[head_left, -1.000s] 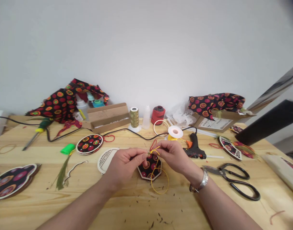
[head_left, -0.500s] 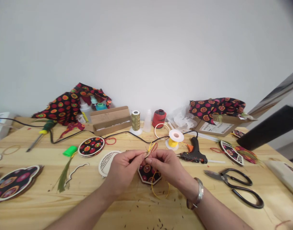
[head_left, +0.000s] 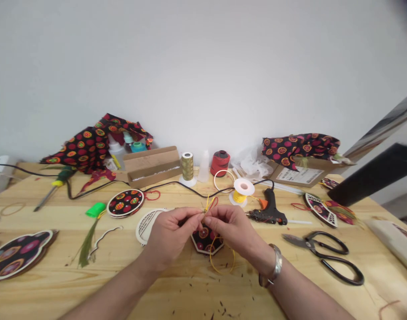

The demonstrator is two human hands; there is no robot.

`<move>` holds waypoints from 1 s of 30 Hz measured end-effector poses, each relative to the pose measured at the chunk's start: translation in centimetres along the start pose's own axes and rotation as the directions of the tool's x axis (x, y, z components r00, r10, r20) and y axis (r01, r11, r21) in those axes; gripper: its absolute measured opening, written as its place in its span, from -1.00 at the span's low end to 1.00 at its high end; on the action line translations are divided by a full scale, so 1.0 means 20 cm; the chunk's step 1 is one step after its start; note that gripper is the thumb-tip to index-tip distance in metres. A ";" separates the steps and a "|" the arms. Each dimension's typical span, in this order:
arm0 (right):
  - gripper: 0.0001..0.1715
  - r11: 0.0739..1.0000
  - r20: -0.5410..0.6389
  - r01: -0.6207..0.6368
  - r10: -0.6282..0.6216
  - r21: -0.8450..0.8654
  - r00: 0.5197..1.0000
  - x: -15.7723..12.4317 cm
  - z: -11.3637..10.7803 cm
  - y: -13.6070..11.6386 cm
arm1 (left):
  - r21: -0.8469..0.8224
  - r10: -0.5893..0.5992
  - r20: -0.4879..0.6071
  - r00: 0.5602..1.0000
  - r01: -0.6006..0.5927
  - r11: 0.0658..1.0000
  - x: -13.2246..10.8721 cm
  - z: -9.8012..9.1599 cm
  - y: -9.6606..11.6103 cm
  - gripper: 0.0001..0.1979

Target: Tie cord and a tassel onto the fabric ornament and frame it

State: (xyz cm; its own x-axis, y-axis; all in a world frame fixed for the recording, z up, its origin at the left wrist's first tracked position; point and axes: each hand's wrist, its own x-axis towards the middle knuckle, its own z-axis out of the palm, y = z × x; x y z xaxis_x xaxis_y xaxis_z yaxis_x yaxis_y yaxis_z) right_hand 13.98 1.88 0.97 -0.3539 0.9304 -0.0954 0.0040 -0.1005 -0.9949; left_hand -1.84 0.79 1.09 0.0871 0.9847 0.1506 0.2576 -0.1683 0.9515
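Note:
My left hand (head_left: 173,231) and my right hand (head_left: 233,229) meet fingertip to fingertip at the middle of the table, both pinched closed. Between them runs a thin yellow cord (head_left: 208,202), whose ends stick up above the fingers. A loop of the same cord hangs below my right hand. Just under the fingers lies an octagonal ornament (head_left: 206,241) with a pale rim and dark patterned fabric, partly covered by the hands. A bit of red cord (head_left: 214,203) shows behind the fingertips. Left of my left hand is a round pale lattice piece (head_left: 145,227), partly hidden.
Black-handled scissors (head_left: 326,253) lie at right, below a glue gun (head_left: 270,211). A yellow cord spool (head_left: 241,195) stands behind my right hand. At left are a green tassel (head_left: 90,240), a round fabric ornament (head_left: 125,203) and a screwdriver (head_left: 57,186). A cardboard box (head_left: 152,166) sits behind.
My fingertips have shifted slightly against each other at the cord; both hands stay pinched together over the ornament. The whole view has moved a little.

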 end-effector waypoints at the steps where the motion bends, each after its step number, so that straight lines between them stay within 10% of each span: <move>1: -0.79 0.999 -0.002 0.002 -0.002 0.039 1.000 0.00 0.00 -0.01 | 0.004 0.000 -0.002 1.000 0.000 1.000 0.00 0.00 0.00 -0.89; 30: -0.63 0.941 -0.123 0.025 0.017 0.337 0.992 0.00 0.05 0.04 | -0.109 -0.113 0.173 0.978 0.133 0.985 0.00 0.01 0.03 -0.77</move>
State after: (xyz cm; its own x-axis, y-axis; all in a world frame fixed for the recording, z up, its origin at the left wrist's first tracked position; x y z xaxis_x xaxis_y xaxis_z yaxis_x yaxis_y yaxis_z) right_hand 13.12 1.38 0.13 -0.2363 0.9647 -0.1160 -0.3204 -0.1900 -0.9280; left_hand -1.57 0.68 1.67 0.2231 0.9748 -0.0062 0.1601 -0.0303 0.9866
